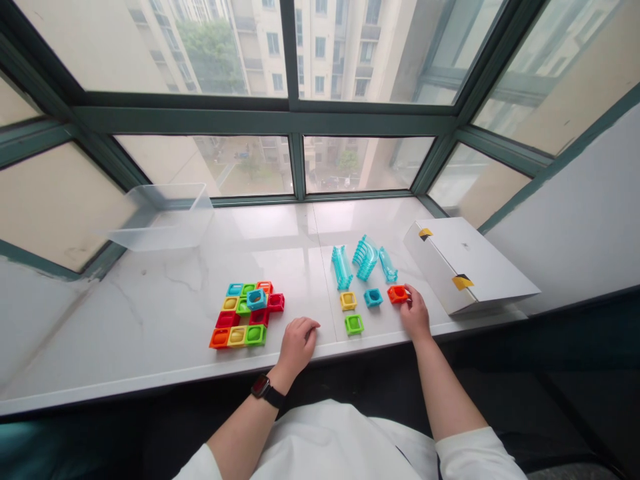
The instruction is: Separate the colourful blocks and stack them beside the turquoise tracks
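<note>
Soft daylight pours through the large window (360, 163), laying pale glare on the marble sill (260, 233). The right hand (414, 315) casts a faint shadow, and wide-angle distortion bends the green frames (100, 140) near the edges.

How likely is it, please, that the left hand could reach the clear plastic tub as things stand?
Probably yes: the left hand rests empty on the sill, and the clear plastic tub stands beyond the coloured blocks, which are low enough to pass over.
</note>
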### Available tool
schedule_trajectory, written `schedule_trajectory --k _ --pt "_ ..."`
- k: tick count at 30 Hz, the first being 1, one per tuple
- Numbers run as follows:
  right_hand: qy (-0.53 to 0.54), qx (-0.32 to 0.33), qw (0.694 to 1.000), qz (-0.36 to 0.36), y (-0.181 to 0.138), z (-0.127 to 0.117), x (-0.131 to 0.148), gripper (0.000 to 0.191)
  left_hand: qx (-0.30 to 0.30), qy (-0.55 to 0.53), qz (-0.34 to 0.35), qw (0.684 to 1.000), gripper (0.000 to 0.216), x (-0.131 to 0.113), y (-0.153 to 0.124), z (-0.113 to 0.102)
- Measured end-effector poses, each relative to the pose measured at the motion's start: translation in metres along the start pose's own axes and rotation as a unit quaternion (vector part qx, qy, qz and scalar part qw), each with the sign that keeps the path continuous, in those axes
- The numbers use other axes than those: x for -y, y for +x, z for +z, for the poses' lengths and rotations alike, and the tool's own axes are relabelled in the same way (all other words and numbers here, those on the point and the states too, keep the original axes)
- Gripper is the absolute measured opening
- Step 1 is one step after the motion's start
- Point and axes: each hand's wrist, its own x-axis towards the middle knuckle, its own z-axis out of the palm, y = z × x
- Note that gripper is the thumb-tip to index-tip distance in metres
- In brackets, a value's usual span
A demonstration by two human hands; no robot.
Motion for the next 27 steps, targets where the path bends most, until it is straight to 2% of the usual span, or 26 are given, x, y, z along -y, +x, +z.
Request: schedule_trajectory --k 3,6,9,11,14,16,18,20,22,24,27 --pt "0.018 -0.028 0.999 -0.005 -0.003 -0.002 0.004 0.059 -0.006 -0.003 -0.001 1.000 0.022 0.001 -0.001 0.001" --pt "0.020 -0.091 0.996 -0.007 -0.010 -0.004 0.010 0.056 -0.018 -0.010 0.013 1.000 0.025 -0.003 -0.002 -0.002" --pt "0.021 -0.146 0.989 0.000 -0.022 -0.009 0.023 0.052 -0.044 -0.007 0.047 0.998 0.027 -0.010 -0.002 -0.014" --pt "0.027 -0.169 0.985 -0.012 -0.031 -0.013 0.037 0.048 -0.088 0.020 0.069 0.994 0.027 -0.012 0.002 -0.031" --pt "0.043 -0.173 0.983 -0.052 -0.042 -0.020 0.065 0.043 -0.199 0.093 0.069 0.973 0.028 -0.003 0.013 -0.066" --pt "0.064 -0.153 0.983 -0.083 -0.046 -0.021 0.087 0.040 -0.257 0.129 0.037 0.957 0.036 0.013 0.020 -0.091" --pt "0.096 -0.127 0.981 -0.110 -0.048 -0.019 0.112 0.036 -0.262 0.145 -0.022 0.954 0.055 0.034 0.025 -0.110" --pt "0.126 -0.092 0.978 -0.137 -0.050 -0.013 0.138 0.031 -0.211 0.141 -0.078 0.964 0.076 0.056 0.026 -0.122" --pt "0.155 -0.047 0.971 -0.175 -0.052 -0.003 0.165 0.029 -0.153 0.133 -0.115 0.972 0.086 0.075 0.026 -0.125" --pt "0.174 0.015 0.962 -0.207 -0.056 0.012 0.191 0.030 -0.120 0.139 -0.123 0.975 0.078 0.088 0.024 -0.124" --pt "0.190 0.129 0.942 -0.246 -0.066 0.039 0.226 0.033 -0.118 0.152 -0.120 0.974 0.053 0.096 0.023 -0.120"
